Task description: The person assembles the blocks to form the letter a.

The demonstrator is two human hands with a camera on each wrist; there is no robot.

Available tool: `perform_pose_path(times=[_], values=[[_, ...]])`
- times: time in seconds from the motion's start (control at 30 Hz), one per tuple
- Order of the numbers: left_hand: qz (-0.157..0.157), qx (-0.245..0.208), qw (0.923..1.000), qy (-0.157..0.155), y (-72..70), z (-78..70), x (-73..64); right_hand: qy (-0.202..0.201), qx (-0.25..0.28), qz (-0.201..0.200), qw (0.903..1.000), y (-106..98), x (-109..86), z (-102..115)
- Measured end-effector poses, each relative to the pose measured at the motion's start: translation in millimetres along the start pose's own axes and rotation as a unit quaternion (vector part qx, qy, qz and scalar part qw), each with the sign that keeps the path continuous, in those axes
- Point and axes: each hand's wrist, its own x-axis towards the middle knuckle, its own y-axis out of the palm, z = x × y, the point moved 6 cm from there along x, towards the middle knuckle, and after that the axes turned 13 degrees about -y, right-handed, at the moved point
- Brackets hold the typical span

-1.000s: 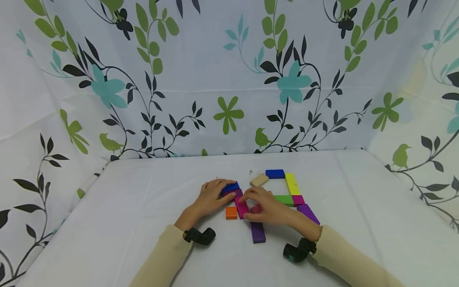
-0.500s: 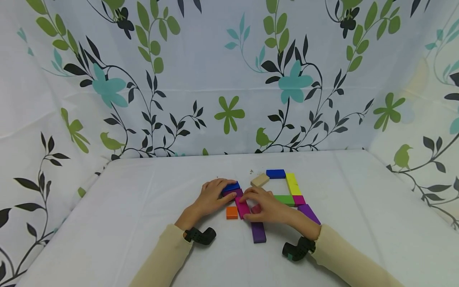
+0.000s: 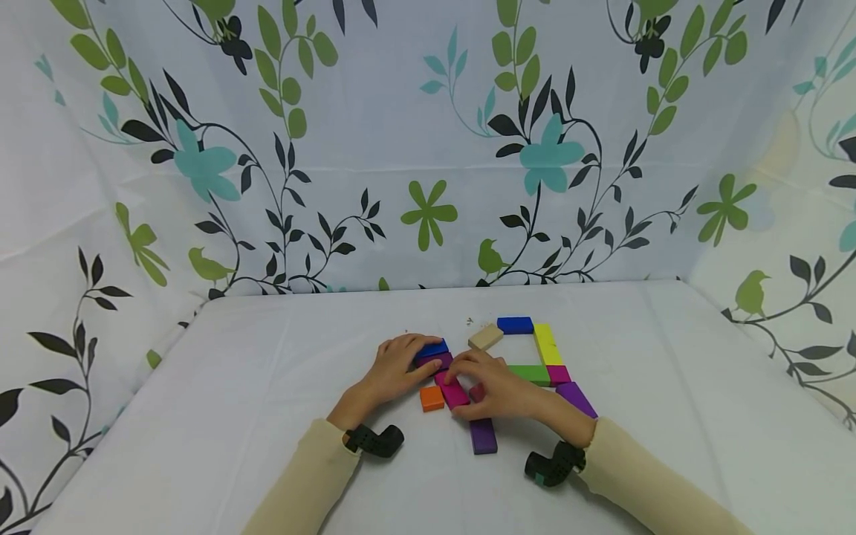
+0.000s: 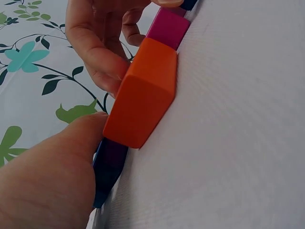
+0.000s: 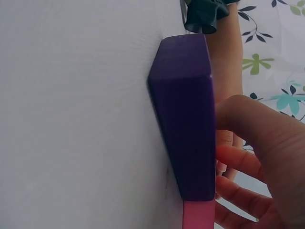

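My left hand spans a blue block and a plum block lying side by side, index finger at the far edge and thumb at the near one. My right hand pinches a magenta block between index finger and thumb, by its ends. Close to that block's left side sits an orange block, large in the left wrist view. A reddish block is partly hidden under my right hand. Nearer me lies a dark violet block, in front of my right thumb.
Right of my hands, a blue block, a yellow block, a green block, a small magenta block and a violet block form an angular outline. A beige block lies slantwise. All rest on the white cloth.
The magenta block has tilted, its far end slightly left and its near end slightly right, under my right fingers. The orange block has turned a little. My left hand stays put.
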Motion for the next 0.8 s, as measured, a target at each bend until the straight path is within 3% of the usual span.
perform_pose_path(times=[0.4, 0.8], values=[[-0.001, -0.002, 1.0, 0.003, 0.2, 0.0, 0.2, 0.006, -0.029, 0.02, 0.9994, 4.2, 5.8, -1.8], [0.001, 0.0, 1.0, -0.003, -0.8, -0.7, -0.9, 0.012, -0.024, 0.028, 0.9993, 5.8, 7.3, -5.8]])
